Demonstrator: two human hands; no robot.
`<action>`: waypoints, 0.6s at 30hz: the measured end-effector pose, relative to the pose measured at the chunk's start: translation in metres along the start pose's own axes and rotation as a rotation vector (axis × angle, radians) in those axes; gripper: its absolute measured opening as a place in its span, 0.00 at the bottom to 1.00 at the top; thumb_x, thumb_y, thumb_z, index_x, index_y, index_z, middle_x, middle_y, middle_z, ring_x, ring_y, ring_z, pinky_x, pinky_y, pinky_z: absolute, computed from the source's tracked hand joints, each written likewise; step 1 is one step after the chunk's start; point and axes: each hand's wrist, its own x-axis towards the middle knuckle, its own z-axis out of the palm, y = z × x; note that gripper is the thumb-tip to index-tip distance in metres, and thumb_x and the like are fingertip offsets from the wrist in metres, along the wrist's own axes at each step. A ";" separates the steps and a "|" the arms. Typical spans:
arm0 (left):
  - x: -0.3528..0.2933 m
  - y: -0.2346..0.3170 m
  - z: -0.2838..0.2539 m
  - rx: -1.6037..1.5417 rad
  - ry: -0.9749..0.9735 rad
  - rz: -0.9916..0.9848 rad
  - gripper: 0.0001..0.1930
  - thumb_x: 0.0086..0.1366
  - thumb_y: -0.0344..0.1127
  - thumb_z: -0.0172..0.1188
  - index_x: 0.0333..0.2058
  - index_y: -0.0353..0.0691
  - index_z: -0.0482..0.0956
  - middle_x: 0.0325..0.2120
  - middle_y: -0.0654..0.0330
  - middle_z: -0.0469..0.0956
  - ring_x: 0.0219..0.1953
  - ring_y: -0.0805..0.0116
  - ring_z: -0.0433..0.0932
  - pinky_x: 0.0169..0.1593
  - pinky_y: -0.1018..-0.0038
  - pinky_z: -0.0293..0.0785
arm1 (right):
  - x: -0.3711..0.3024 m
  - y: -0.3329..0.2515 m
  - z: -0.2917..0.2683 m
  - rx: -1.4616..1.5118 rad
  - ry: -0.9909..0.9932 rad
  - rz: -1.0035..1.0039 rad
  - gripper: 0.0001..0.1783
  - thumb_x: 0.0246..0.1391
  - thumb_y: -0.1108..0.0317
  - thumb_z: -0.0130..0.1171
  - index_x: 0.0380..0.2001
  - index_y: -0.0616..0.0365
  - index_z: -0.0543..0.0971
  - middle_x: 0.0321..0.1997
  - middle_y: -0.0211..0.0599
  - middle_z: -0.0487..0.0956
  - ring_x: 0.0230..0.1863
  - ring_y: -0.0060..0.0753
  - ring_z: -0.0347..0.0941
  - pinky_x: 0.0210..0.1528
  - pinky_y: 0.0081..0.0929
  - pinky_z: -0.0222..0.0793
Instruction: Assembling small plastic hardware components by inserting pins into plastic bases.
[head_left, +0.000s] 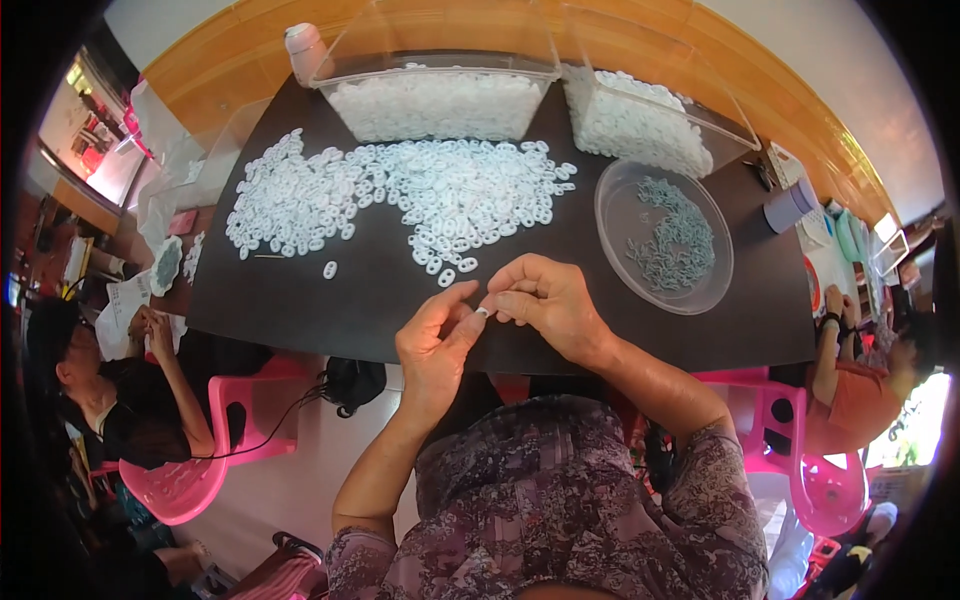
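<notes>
My left hand (435, 340) and my right hand (545, 300) meet over the near edge of a black table (370, 300). Together they pinch one small white plastic ring (482, 312) between their fingertips. Beyond them a wide heap of the same white rings (400, 195) is spread over the table. To the right stands a clear round bowl (610, 225) with several grey-green small parts (675, 240) in it.
Two clear plastic bins of white pieces (440, 105) (640, 125) stand at the table's far edge, a white bottle (303, 50) beside them. Pink plastic chairs (250, 420) (790, 440) flank me. Other people sit at left (110, 390) and right (850, 370).
</notes>
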 end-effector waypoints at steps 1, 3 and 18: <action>0.000 0.000 0.002 0.019 0.011 0.038 0.09 0.58 0.23 0.60 0.39 0.32 0.78 0.27 0.68 0.73 0.28 0.83 0.68 0.35 0.86 0.65 | -0.004 -0.002 -0.002 -0.010 0.034 -0.019 0.06 0.53 0.77 0.55 0.35 0.65 0.75 0.32 0.35 0.79 0.32 0.18 0.72 0.36 0.15 0.68; 0.000 -0.004 0.001 0.079 -0.021 0.020 0.08 0.57 0.22 0.59 0.37 0.31 0.79 0.25 0.67 0.73 0.27 0.83 0.67 0.33 0.86 0.64 | -0.013 -0.003 -0.012 -0.035 0.108 -0.036 0.06 0.53 0.76 0.55 0.35 0.66 0.75 0.33 0.35 0.79 0.32 0.18 0.72 0.37 0.15 0.68; -0.006 -0.004 0.018 -0.177 -0.072 -0.137 0.05 0.60 0.27 0.59 0.34 0.33 0.78 0.25 0.65 0.75 0.28 0.80 0.72 0.32 0.85 0.69 | -0.029 0.017 -0.170 -1.204 0.400 -0.271 0.03 0.41 0.72 0.60 0.24 0.57 0.79 0.25 0.37 0.76 0.32 0.42 0.72 0.35 0.33 0.67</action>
